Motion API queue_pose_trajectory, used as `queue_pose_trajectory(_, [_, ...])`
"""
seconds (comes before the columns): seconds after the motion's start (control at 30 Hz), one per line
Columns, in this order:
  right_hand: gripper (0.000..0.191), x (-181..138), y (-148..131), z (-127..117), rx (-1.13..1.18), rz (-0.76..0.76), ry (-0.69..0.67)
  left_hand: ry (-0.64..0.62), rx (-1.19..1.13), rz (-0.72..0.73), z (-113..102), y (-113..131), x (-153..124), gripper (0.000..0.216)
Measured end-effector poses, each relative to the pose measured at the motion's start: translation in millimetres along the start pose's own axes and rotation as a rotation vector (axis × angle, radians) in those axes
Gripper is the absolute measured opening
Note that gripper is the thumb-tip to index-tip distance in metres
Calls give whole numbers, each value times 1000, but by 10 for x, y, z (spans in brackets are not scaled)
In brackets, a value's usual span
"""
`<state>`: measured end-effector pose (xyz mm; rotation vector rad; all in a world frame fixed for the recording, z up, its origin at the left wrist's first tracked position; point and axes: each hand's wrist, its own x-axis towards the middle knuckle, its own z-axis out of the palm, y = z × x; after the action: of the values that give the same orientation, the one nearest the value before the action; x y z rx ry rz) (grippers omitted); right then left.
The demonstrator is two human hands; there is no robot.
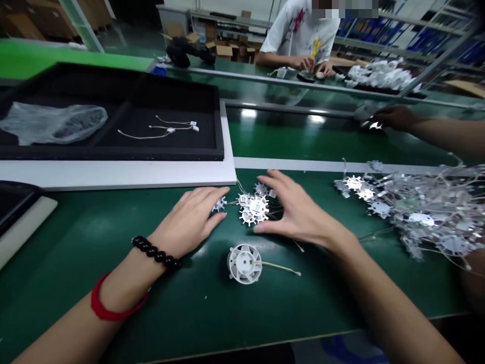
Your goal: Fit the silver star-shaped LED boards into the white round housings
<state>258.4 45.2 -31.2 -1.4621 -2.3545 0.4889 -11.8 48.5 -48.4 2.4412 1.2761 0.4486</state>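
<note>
A small heap of silver star-shaped metal plates [253,208] with thin wires lies on the green table between my hands. My right hand [299,212] is open at the heap's right side, thumb and fingers spread around its edge. On the left, my left hand [197,215] reaches in with thumb and fingers apart. Between them shows a single star-shaped plate [220,203], partly covered by the fingers; whether they touch it is unclear. Closer to me sits a round white fan [245,264] with a yellowish cable pointing right.
A large pile of wired metal plates [435,212] lies at right. Back left, a black tray [125,151] holds a plastic bag [56,124] and several short cables. Another person's hand [397,117] reaches in from the right. Across the bench, a person [299,35] handles small parts.
</note>
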Motion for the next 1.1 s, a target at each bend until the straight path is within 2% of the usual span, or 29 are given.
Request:
queue_pose_trajectory(0.03, [115, 29, -15, 56, -31, -31, -50, -5, -8, -8, -2, 18, 13, 47])
queue_pose_trajectory(0.1, [114, 100, -40, 149, -59, -86, -108, -12, -35, -24, -34, 51, 23, 46])
queue_pose_trajectory(0.23, [71, 193, -48, 194, -46, -178, -105, -9, -151, -75, -200, 45, -28, 41])
queue_pose_trajectory(0.37, [55, 166, -46, 177, -2, -177, -56, 65, -348, -192, -385, -28, -112, 36])
queue_pose_trajectory(0.5, [34, 154, -28, 193, 153, -87, 72, 124, -659, -306, -465, -40, -108, 41])
queue_pose_trajectory(0.63, [32, 194, 104, 203, 432, 105, 219, 233, -934, -395, -542, 56, -29, 43])
queue_pose_trajectory(0.73, [30, 219, 257, 214, 676, 226, 243, 272, -1038, -422, -577, 145, 43, 45])
queue_pose_trajectory(0.8, [26, 230, 329, 218, 821, 283, 232, 222, -1038, -419, -541, 192, 102, 46])
queue_pose_trajectory(0.9, [22, 243, 360, 202, 995, 355, 236, 63, -921, -371, -408, 237, 217, 45])
queue_pose_trajectory(1.03, [24, 248, 367, 120, 1143, 418, 284, -203, -599, -182, -256, 288, 378, 37])
queue_pose_trajectory(1.1, [26, 246, 402, 64, 1174, 437, 315, -309, -412, -84, -231, 340, 438, 41])
